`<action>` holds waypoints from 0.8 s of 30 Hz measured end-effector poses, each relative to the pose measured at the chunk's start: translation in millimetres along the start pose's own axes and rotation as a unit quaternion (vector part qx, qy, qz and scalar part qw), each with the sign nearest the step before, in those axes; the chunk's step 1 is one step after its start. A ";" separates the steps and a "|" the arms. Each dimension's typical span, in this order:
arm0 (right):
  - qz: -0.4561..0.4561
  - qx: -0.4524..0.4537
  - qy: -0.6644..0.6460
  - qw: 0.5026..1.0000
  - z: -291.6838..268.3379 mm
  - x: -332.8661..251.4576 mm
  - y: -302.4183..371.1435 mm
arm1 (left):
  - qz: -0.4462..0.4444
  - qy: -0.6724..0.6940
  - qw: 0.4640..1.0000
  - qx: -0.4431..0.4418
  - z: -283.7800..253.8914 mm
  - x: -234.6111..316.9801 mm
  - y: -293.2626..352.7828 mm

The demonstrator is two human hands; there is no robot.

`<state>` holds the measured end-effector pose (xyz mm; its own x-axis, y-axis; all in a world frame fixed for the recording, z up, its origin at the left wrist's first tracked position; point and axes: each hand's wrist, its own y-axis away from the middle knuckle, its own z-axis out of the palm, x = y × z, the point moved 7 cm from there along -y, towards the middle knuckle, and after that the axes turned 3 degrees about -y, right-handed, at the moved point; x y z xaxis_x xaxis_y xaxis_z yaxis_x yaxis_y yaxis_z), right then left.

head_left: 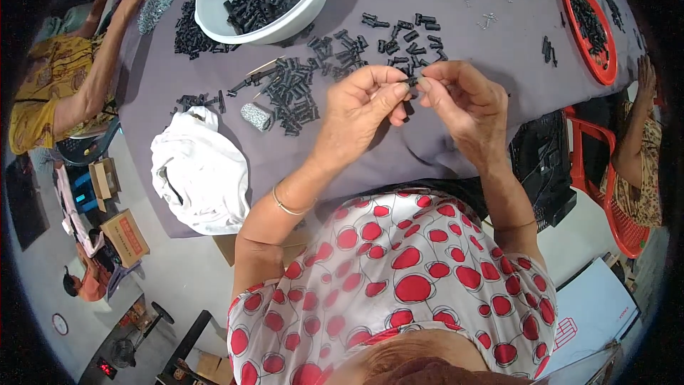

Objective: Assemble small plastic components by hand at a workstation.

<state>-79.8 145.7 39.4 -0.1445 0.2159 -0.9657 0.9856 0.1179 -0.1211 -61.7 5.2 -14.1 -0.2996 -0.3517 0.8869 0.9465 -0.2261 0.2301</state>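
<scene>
My left hand (360, 110) and my right hand (467, 107) meet above the near part of the table, fingertips pinched. Between them is a small black plastic part (412, 81), mostly covered by the fingers. Just beyond, several similar short black tubular pieces (412, 36) lie scattered. Left of my hands spreads a heap of black plastic pieces (291, 93). Beside that heap sits a grey speckled cylinder (256, 117).
A white basin (206, 18) of black parts stands at the far left, a white cloth (196, 178) nearer. Tiny metal pieces (488, 21) lie far right, near a red tray (607, 75). Co-workers sit at both sides; a red chair (630, 235) is at right.
</scene>
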 end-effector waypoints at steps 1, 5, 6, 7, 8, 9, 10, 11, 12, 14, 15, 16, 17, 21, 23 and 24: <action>0.001 0.003 0.001 1.000 0.2 -0.6 -0.1 | 0.006 -0.005 1.000 0.006 0.5 1.6 0.6; -0.008 0.009 0.014 1.000 3.5 0.8 1.2 | 0.031 -0.012 0.999 0.025 -0.4 2.7 2.5; -0.012 0.008 0.018 1.000 4.3 0.1 1.2 | 0.032 -0.012 0.999 0.025 -0.2 2.0 3.1; -0.016 0.008 0.022 1.000 4.6 -0.4 1.1 | 0.043 -0.034 0.998 0.032 -0.6 2.6 3.7; -0.016 0.008 0.023 1.000 4.7 -0.8 0.6 | 0.053 -0.055 0.996 0.039 -1.0 3.1 3.7; -0.011 0.003 0.019 1.000 5.3 -0.8 -0.3 | 0.054 -0.055 0.996 0.039 -0.6 1.2 3.1; -0.006 -0.003 0.014 1.000 6.1 -0.9 -1.1 | 0.062 -0.054 0.995 0.048 -1.3 0.4 3.2; -0.006 -0.005 0.014 1.000 6.1 -1.3 -1.9 | 0.070 -0.052 0.994 0.058 -2.4 -0.1 3.4; -0.001 -0.013 0.014 1.000 6.9 -0.8 -2.8 | 0.071 -0.052 0.994 0.059 -2.9 -1.4 3.1; 0.005 -0.023 0.015 1.000 9.0 -1.0 -3.4 | 0.089 -0.062 0.993 0.053 -1.9 -0.1 4.3; -0.006 -0.025 0.020 0.999 10.6 -3.0 -4.4 | 0.088 -0.061 0.993 0.055 -2.0 1.2 4.9; -0.017 -0.025 0.026 0.999 11.8 -4.7 -5.3 | 0.083 -0.061 0.993 0.057 -1.4 4.6 4.2; -0.017 -0.027 0.026 0.999 13.1 -3.1 -4.8 | 0.079 -0.060 0.993 0.060 -1.6 6.3 4.0; -0.019 -0.007 0.015 1.000 16.4 7.3 -2.5 | 0.054 -0.028 0.997 0.048 -5.5 -0.8 2.1; -0.040 0.006 0.021 0.999 17.1 4.8 -0.4 | 0.047 0.018 0.998 0.037 -4.5 -1.9 2.4; -0.092 0.014 0.062 0.994 18.5 -3.3 0.9 | 0.048 0.017 0.998 0.038 -5.7 -0.7 2.0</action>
<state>-76.8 127.2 38.2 -0.3300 0.3120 -0.8909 0.9435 0.1392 -0.3007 -60.3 -0.2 -16.5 -0.2095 -0.3991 0.8926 0.9771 -0.1210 0.1752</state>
